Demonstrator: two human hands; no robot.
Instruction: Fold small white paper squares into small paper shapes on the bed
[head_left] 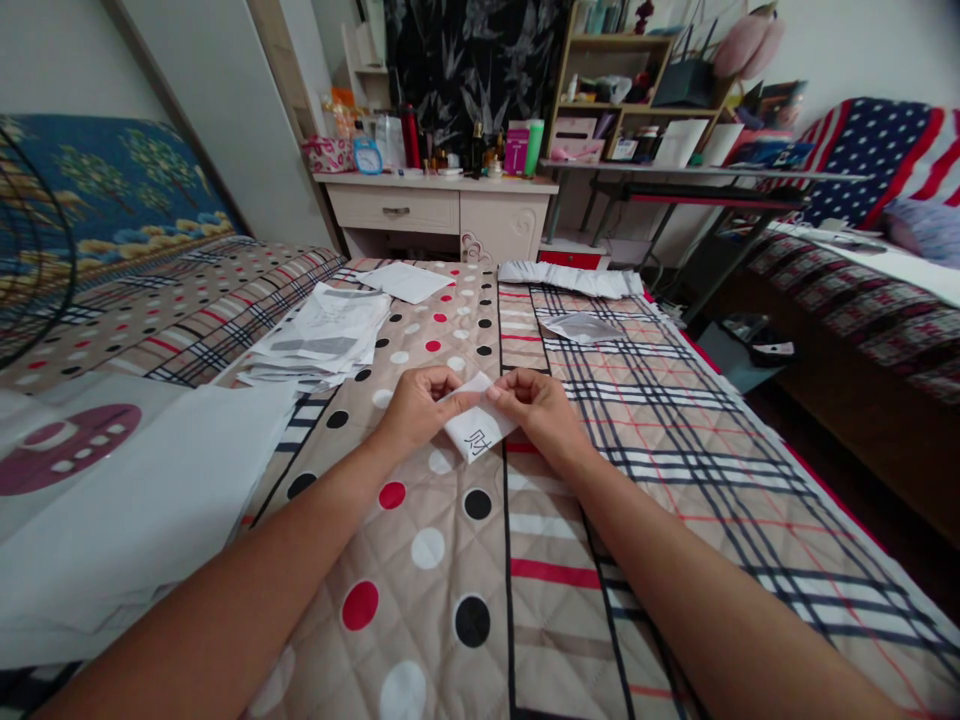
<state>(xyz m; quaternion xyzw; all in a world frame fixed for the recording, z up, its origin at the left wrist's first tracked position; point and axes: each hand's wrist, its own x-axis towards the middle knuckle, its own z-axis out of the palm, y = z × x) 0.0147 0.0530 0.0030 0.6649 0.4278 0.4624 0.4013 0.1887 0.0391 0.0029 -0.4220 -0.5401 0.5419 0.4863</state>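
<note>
A small folded white paper (pixel 480 428) with a black handwritten character is held between both hands above the bed, one corner pointing towards me. My left hand (pixel 426 408) pinches its left side, the thumb lying along the top. On the other side my right hand (pixel 541 408) grips the upper right edge between thumb and fingers. Both thumbs come close together near the paper's far corner. Left of my left hand lies a stack of white and grey papers (pixel 319 335). Beyond it is a single white sheet (pixel 409 281).
A large white bag (pixel 142 500) with a purple print lies at the left. Further off on the patterned bedspread (pixel 420 600) are a grey-white paper piece (pixel 583 327) and a long white folded strip (pixel 570 278). A dresser (pixel 394 210) and a desk (pixel 705 172) stand beyond the bed.
</note>
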